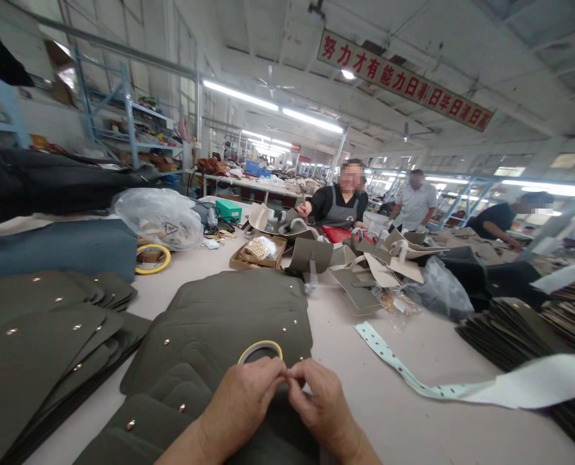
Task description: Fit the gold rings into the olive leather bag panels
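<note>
Olive panels [234,310] lie beneath both tightly pinched hands [243,400] [325,397].

the panels [239,303] are dark olive with gold studs [182,408], the nearer tape roll [263,343] yellow and grey, the strip [388,358] mint with dark dots, the table [340,352] pale pinkish.

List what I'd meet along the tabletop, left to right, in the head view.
Studded dark panels at the left → yellow tape roll by the plastic bag → left hand → right hand → packet of small gold pieces → dark stacked sheets.
</note>
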Demonstrator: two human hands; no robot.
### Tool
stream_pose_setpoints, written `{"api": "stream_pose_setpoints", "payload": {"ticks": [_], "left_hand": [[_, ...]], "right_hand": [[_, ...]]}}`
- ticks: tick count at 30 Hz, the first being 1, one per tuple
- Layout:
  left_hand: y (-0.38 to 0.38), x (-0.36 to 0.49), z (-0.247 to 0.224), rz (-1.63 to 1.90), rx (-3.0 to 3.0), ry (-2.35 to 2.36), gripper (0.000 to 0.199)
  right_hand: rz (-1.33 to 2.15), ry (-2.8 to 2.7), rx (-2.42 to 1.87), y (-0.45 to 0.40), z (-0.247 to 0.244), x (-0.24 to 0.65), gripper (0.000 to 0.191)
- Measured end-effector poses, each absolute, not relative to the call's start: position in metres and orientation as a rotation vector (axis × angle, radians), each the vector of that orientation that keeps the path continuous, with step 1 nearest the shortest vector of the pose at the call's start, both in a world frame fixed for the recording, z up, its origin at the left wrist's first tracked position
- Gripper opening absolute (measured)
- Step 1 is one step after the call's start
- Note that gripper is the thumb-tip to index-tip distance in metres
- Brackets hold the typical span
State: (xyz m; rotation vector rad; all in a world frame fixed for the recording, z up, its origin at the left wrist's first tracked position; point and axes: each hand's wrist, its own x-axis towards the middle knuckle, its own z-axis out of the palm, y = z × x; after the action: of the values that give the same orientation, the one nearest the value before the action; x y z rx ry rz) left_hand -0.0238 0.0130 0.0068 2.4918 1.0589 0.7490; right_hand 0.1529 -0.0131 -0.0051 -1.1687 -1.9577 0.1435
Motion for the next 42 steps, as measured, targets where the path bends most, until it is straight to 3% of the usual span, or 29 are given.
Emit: {"api": "stream_pose_setpoints", "payload": {"ticks": [3, 9, 14, 21, 29, 42], "left_hand": [[0.011, -0.024, 0.007, 0.765, 2.619, 1.105, 0.022], [0.005, -0.024, 0.013, 0.877, 2.764, 1.067, 0.024], [0.009, -0.021, 0.010, 0.610, 2.764, 1.268, 0.019], [0.015, -0.022, 0.006, 0.386, 2.794, 1.318, 0.016], [0.017, -0.026, 0.012, 0.288, 2.757, 1.314, 0.017], [0.020, -0.028, 0.010, 0.304, 2.686, 1.301, 0.015]], "right_hand": [[0.327, -1.825, -1.270, -0.015, -0.002, 0.147, 0.013], [1.010, -1.294, -1.351, -0.004, -0.002, 0.142, 0.023], [1.172, -1.095, -1.438, 0.009, -0.007, 0.165, 0.039], [1.070, -1.442, -1.545, 0.002, -0.010, 0.177, 0.034], [0.683, -1.883, -1.574, -0.002, -0.005, 0.170, 0.025], [0.508, -2.057, -1.437, 0.001, -0.013, 0.166, 0.020]]}}
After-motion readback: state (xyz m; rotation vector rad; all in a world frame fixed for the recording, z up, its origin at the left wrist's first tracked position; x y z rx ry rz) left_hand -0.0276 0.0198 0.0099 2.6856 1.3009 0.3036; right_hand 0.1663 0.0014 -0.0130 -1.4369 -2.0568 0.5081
